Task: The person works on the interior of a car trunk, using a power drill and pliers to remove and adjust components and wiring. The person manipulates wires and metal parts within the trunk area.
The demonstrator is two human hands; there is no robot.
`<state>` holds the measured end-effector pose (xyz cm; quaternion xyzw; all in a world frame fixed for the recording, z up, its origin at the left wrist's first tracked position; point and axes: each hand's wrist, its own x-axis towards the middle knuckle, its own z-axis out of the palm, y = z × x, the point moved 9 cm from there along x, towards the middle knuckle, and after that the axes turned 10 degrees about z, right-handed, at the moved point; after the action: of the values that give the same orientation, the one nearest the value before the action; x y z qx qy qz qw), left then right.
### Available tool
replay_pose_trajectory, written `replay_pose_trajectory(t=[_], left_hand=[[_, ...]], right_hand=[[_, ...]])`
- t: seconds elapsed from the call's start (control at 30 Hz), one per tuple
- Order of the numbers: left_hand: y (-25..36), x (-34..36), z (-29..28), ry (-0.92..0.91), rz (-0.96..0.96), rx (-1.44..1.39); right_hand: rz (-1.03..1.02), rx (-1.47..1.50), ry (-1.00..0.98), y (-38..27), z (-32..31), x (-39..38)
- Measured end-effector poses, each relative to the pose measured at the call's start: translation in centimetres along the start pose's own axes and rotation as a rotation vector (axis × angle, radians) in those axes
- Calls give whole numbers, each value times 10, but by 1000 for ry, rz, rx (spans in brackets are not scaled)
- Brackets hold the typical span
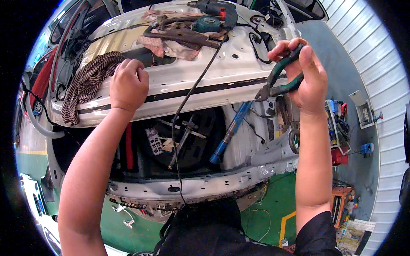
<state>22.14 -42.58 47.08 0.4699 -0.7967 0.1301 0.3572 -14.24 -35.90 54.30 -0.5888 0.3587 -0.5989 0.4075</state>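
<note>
An auto body repair workshop. A stripped white car body (222, 77) fills the centre, its open boot well bare of trim. A power drill (215, 10) and worn rags (171, 42) lie at 12 o'clock; a cluttered tool shelf (337, 123) stands at 3 o'clock on a green painted floor (273, 200).

Car body panel (239, 72): off-white, one black strip along its edge. Cloth (87, 81) at 10 o'clock: dark brown and tan, striped weave. Rags (171, 45) at 12 o'clock: faded pink. Drill (215, 13) beside them: teal and black, small red part. Pliers (279, 81) at 2 o'clock: green handles, grey metal head. Bar (228, 134) in the boot well: blue. Floor (265, 213) at 5 o'clock: green, yellow line. Red shape at 9 o'clock, possibly another car; edge distortion prevents certainty.
</note>
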Motion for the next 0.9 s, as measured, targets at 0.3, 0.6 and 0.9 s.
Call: replay_pose_trajectory(t=[0.3,0.6,0.9], left_hand=[[-1,1,-2,-18,-22,13],[-1,0,-5,-8,-35,-17],[3,-1,-8,49,-52,-41]], right_hand=[[123,76,147,17,-10,29],[153,-27,76,-10,-29,-11],[-48,76,59,-13,-34,-31]])
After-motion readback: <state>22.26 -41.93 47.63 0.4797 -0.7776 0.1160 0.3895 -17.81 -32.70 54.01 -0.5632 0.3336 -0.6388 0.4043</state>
